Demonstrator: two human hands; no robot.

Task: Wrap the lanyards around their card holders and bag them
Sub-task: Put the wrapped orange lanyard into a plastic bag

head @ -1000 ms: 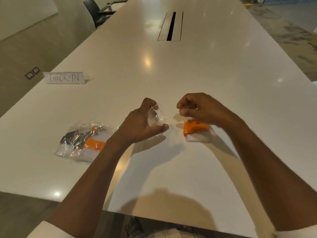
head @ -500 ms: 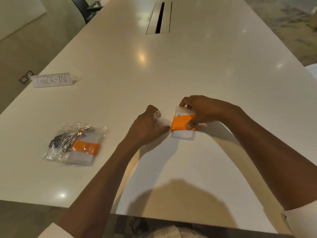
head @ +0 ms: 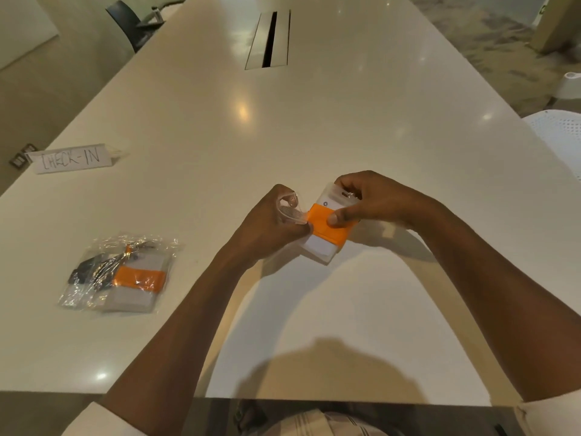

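Note:
My right hand (head: 374, 199) grips a clear card holder (head: 320, 247) wrapped in an orange lanyard (head: 320, 223), thumb on the orange band, and holds it just above the white table (head: 345, 121). My left hand (head: 267, 228) pinches a small clear plastic bag (head: 289, 209), crumpled, right against the holder's left edge. Whether the holder's edge is inside the bag's mouth I cannot tell. At the left lies a filled clear bag (head: 119, 272) with an orange-wrapped holder and a dark item inside.
A folded paper sign reading CHECK-IN (head: 70, 158) stands near the table's left edge. A cable slot (head: 268, 39) runs along the middle at the far end. A black chair (head: 125, 23) is at the far left, a white perforated chair (head: 559, 133) at the right.
My right hand picked the wrapped holder off the table and brought it against the bag in my left hand. The camera tilted down a little.

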